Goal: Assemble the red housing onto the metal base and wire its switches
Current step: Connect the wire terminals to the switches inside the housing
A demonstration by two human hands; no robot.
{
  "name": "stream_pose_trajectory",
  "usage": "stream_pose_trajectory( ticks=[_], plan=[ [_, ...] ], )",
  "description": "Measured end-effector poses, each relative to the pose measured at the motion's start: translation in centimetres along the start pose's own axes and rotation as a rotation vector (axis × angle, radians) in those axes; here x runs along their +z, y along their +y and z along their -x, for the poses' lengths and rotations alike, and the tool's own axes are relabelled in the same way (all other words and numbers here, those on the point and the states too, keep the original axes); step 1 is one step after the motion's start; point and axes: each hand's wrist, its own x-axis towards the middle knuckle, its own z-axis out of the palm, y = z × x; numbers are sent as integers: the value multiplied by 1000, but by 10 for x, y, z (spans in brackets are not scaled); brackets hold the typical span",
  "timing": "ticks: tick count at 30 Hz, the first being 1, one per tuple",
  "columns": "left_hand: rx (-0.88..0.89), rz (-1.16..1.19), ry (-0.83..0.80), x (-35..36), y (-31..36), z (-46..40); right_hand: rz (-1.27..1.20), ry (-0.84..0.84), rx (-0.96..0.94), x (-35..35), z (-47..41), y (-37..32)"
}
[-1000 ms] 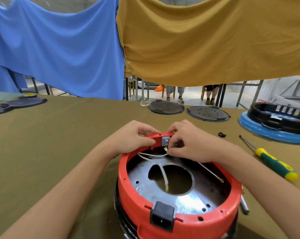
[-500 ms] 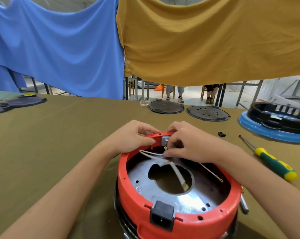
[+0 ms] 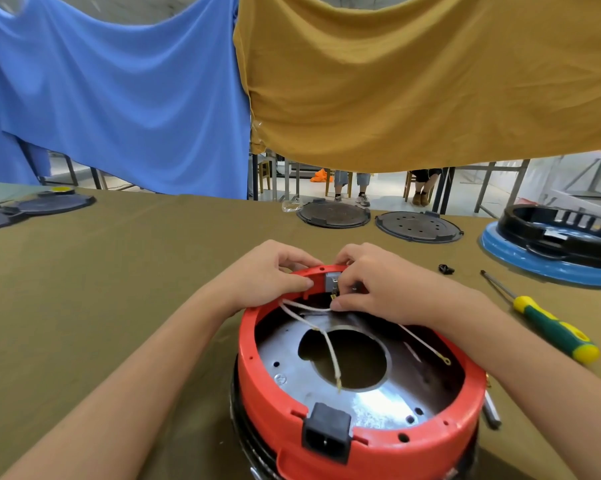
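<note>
Red housing [image 3: 358, 434], round and open-topped, seated over a shiny metal base [image 3: 378, 400] with a large centre hole, close to the near edge of an olive-covered table [image 3: 119, 271]. Left hand [image 3: 268, 275] curled over the far rim, fingers gripping it. Right hand [image 3: 378, 282] beside it, fingertips pinching a white wire [image 3: 309, 309] at a grey switch [image 3: 332, 281] in the far wall. Black socket [image 3: 326, 433] on the near rim. To the right, a green-and-yellow screwdriver [image 3: 551, 329].
</note>
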Motion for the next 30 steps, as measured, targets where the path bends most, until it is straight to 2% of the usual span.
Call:
stream_pose_trajectory(
  ticks=[6, 9, 11, 15, 22, 30],
  plan=[
    [31, -68, 43, 0, 6, 3, -13, 18, 8, 2, 2, 3],
    [177, -262, 154, -6, 13, 6, -28, 51, 7, 3, 2, 5],
    [232, -395, 82, -7, 19, 8, -35, 70, 11, 4, 1, 6],
    [215, -585, -61, 4, 25, 10, -42, 86, 24, 5, 0, 6],
    [156, -678, -108, 12, 33, 8, -64, 71, 34, 4, -1, 6],
    [171, -629, -106, 12, 30, 8, -27, 115, 63, 2, 1, 4]
  ],
)
